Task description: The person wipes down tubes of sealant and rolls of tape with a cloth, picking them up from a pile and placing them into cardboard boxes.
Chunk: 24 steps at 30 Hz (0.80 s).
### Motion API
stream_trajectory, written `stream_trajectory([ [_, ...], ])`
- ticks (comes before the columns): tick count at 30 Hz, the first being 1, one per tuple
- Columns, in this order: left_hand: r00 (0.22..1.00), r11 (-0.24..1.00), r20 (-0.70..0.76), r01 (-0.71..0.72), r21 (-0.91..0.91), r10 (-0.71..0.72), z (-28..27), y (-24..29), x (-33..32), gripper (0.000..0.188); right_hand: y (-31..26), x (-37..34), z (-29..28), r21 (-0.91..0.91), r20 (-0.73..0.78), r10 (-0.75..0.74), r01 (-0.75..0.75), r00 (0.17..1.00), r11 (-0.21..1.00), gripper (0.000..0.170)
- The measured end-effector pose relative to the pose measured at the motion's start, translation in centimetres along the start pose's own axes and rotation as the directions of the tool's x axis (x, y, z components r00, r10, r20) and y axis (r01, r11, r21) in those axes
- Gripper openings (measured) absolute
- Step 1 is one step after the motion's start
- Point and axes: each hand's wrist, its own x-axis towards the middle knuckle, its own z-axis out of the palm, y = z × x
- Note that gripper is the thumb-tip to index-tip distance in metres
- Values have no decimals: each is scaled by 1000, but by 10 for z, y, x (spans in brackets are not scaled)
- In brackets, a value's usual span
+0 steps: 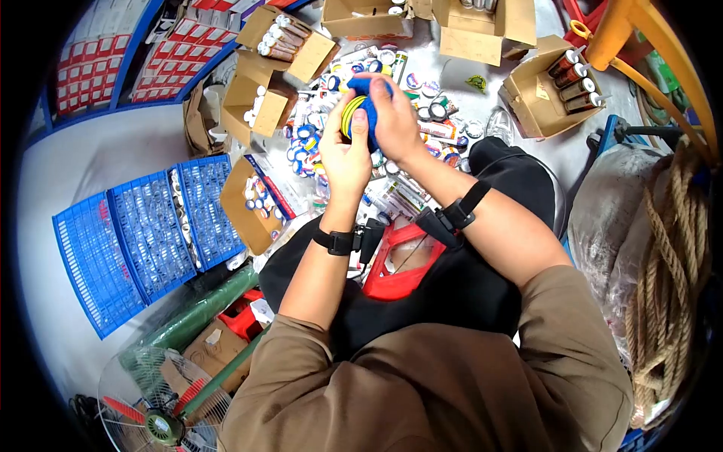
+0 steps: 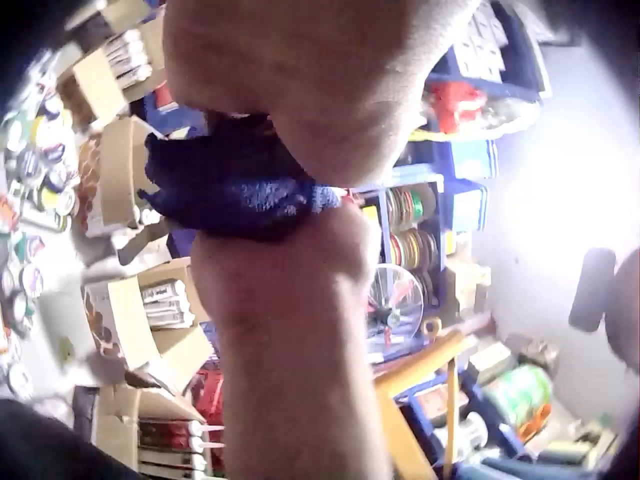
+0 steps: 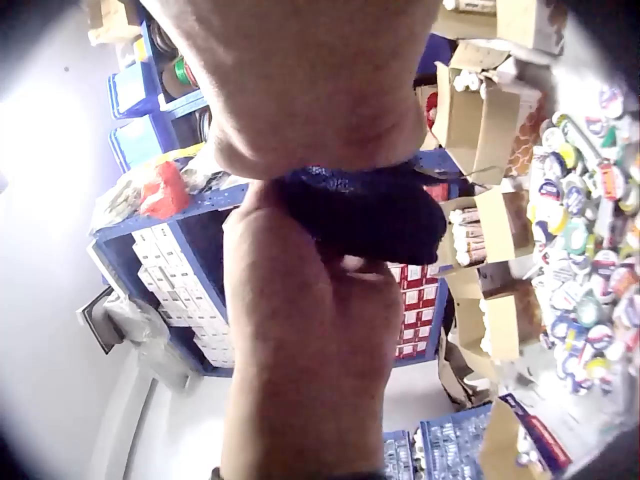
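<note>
Both hands are raised close together in front of the body in the head view. Between them is a round yellow bundle with dark lines point(image 1: 348, 118), like stacked rolls of tape. A blue cloth point(image 2: 240, 195) wraps against this bundle. My left hand point(image 1: 344, 154) grips the bundle from the left, its thumb lying up across the side. From the right, my right hand point(image 1: 397, 126) holds the cloth over the bundle with curved fingers. Both wrist views show the dark blue cloth pressed between the two hands, which hide most of the bundle there.
Many small rolls and tubes point(image 1: 305, 151) lie heaped on the floor beyond. Open cardboard boxes surround them, one with brown tubes point(image 1: 538, 94). Blue crates point(image 1: 143, 233) stand left, a fan point(image 1: 162, 422) lower left, and coiled rope point(image 1: 666, 286) right. A red stool point(image 1: 403, 264) shows below the arms.
</note>
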Motion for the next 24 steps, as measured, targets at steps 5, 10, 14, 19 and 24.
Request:
stream_trajectory([
  [5, 946, 817, 91, 317, -482, -313, -30, -12, -4, 32, -2, 15, -1, 333, 109, 339, -355, 935, 873, 46],
  [10, 809, 563, -22, 390, -729, -587, -84, -55, -9, 25, 3, 30, -7, 703, 241, 488, -497, 839, 508, 61],
  [14, 401, 223, -35, 434, -873, -915, -203, -190, -41, 27, -11, 34, -6, 662, 199, 527, -509, 827, 549, 70],
  [19, 279, 424, -347, 296, -856, -895, -368, -310, -91, 31, -13, 35, 4, 666, 103, 581, -490, 807, 563, 66],
  [24, 330, 540, -428, 482, -690, -841, -428, -257, -100, 86, -8, 37, 6, 620, 46, 570, -471, 820, 628, 67],
])
